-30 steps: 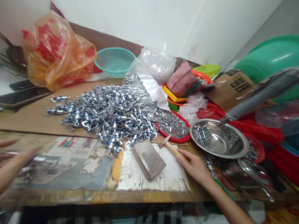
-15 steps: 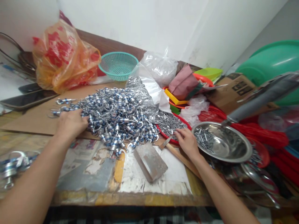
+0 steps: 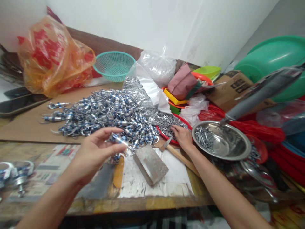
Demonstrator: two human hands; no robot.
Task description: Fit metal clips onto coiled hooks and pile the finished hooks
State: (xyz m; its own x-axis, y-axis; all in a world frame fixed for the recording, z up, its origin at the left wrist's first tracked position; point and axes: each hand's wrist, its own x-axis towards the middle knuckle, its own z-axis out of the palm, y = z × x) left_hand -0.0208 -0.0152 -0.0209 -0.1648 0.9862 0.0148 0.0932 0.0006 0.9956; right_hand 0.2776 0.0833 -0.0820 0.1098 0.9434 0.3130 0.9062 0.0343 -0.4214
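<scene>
My left hand point(image 3: 95, 154) holds a silver metal hook fitting with blue bands point(image 3: 118, 139) between thumb and fingers, in front of a big pile of like hook fittings point(image 3: 102, 111). My right hand point(image 3: 183, 137) reaches into a red tray point(image 3: 188, 122) of small grey metal pieces point(image 3: 168, 120). Its fingertips are pinched together at the pieces; what they hold, if anything, is too small to tell. Between the hands lies a worn steel block point(image 3: 151, 165). Beside it, under my right wrist, rests a hammer with a wooden handle point(image 3: 183, 159).
To the right stands a steel bowl point(image 3: 228, 144) with metal pins point(image 3: 203, 139) and a grey-handled tool across its rim. Behind are a teal basket point(image 3: 115, 65), an orange plastic bag point(image 3: 54, 57) and a cardboard box point(image 3: 231, 90). More hook fittings point(image 3: 20, 178) lie at front left.
My left hand has come from the pile's left side toward the steel block, now with a hook fitting in it. My right hand stays at the red tray. The view has shifted slightly.
</scene>
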